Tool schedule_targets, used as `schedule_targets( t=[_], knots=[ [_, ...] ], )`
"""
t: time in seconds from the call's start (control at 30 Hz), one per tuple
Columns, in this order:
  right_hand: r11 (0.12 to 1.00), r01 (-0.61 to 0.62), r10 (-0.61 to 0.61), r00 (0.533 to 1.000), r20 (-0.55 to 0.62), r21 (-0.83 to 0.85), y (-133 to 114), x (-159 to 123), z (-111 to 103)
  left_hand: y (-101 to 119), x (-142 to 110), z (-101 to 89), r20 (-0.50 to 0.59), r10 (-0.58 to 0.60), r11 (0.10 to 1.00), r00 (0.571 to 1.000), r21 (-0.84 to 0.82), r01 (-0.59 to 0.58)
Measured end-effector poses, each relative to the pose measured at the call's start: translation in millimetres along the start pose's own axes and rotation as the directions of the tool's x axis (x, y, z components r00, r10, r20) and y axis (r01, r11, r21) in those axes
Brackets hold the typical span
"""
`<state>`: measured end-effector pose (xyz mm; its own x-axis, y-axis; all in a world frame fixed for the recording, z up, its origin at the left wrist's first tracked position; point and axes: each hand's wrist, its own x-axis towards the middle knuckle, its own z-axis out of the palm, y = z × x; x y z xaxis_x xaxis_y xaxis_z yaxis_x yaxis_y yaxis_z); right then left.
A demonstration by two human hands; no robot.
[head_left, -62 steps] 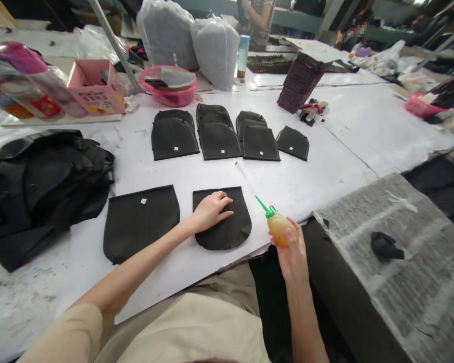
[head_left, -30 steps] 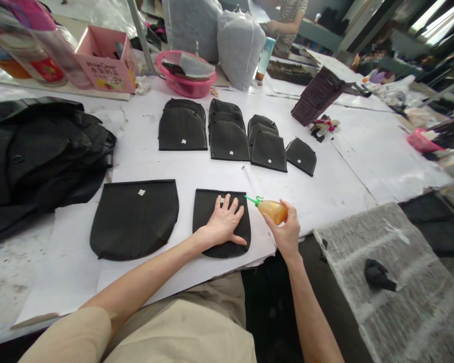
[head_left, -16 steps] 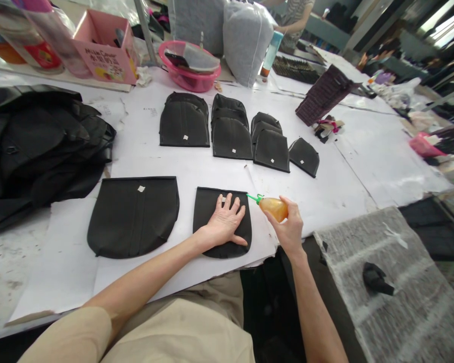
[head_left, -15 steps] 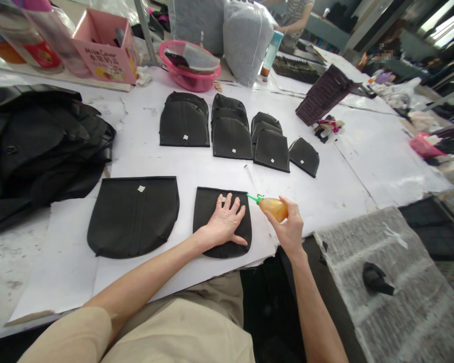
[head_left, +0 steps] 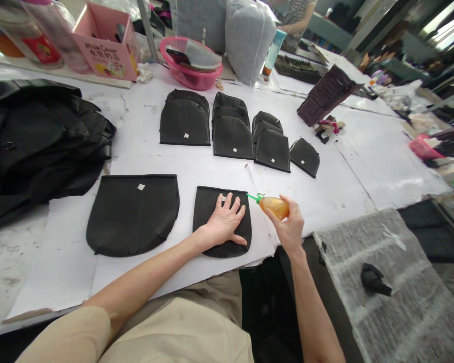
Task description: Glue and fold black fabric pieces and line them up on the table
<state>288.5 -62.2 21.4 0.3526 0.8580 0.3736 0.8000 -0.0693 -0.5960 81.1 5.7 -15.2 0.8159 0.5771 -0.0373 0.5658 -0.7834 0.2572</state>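
Note:
Fingers spread, my left hand [head_left: 225, 222] lies flat on a small black rounded panel [head_left: 204, 212], which looks like leather and has a straight top edge. A white sticker on it shows just by my fingertips. My right hand [head_left: 289, 224] grips a squeeze bottle [head_left: 273, 205] of amber liquid, tilted sideways. Its green nozzle [head_left: 254, 197] points left, and the tip is at the panel's top right corner; whether it touches cannot be made out. To the left lies a larger black panel [head_left: 132, 217] with a stitched centre strip and a white sticker.
Several black panels [head_left: 185, 121] lie overlapping in a row farther back. At left is a heap of black material [head_left: 41, 136]. A pink box [head_left: 106, 45], a pink basin [head_left: 189, 75] and a dark ridged block [head_left: 327, 95] stand behind. Another person's arm [head_left: 300, 22] shows at the top.
The view has shifted very slightly. My hands, the bottle and the panels keep practically the same places.

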Motion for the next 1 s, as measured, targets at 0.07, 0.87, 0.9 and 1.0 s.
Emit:
schedule_targets(
  t=[0.07,0.87,0.9,1.0],
  knots=[
    [1.000,0.007,-0.007,1.000,0.013,-0.015,-2.0,-1.6,-3.7,-0.3,0.1,1.3,-0.008,0.001,1.000,1.000,0.006,-0.001],
    [0.999,-0.043,0.043,0.998,0.051,0.005,-5.8,-11.9,-19.3,-2.2,-0.9,7.6,-0.032,0.011,1.000,0.999,0.019,-0.011],
    [0.999,-0.042,0.042,0.998,0.055,0.004,-6.1,-12.7,-19.9,-2.3,-0.8,7.7,-0.031,0.012,1.000,0.999,0.022,-0.011],
    [0.999,-0.038,0.038,0.997,0.065,0.004,-7.0,-15.6,-22.1,-2.4,-0.6,7.9,-0.024,0.011,1.000,1.000,0.029,-0.011]
  ],
)
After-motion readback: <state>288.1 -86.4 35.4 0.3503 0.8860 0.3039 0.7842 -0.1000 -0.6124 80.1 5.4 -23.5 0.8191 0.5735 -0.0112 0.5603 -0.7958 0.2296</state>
